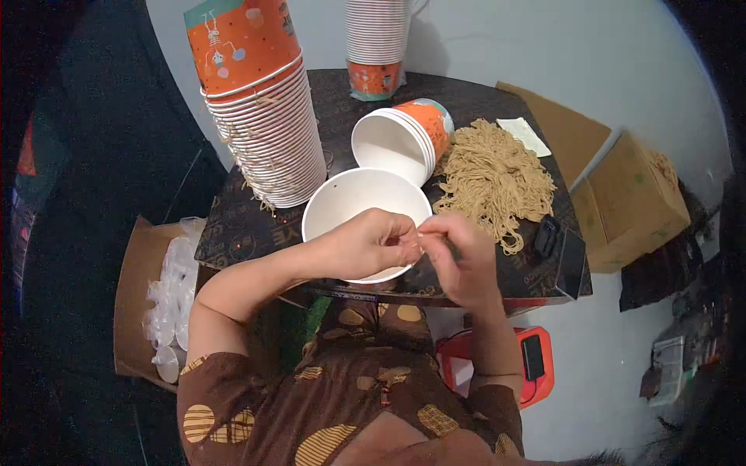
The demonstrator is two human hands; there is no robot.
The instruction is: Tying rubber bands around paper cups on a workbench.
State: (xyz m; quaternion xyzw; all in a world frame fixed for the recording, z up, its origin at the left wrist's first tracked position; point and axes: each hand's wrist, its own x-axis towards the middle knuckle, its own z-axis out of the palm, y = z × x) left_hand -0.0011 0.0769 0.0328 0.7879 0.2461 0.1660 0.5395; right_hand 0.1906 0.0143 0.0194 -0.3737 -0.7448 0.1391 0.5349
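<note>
A white-lined paper bucket stands mouth up at the table's near edge, with a small dark hole near its far rim. Over its right rim my hands meet, fingertips almost touching. My left hand is closed, its fingers curled and thumb pressed in. My right hand is pinched, thumb against forefinger. Whatever lies between the fingertips is too small to make out. Just right of the bucket is a heap of tan cords. Behind it, a few nested orange buckets lie on their side.
A tall stack of paper buckets with cords along its side stands at left; another stack is at the back. A dark box-shaped object sits at the table's right edge. Cardboard boxes flank the table; the left one holds clear plastic pieces.
</note>
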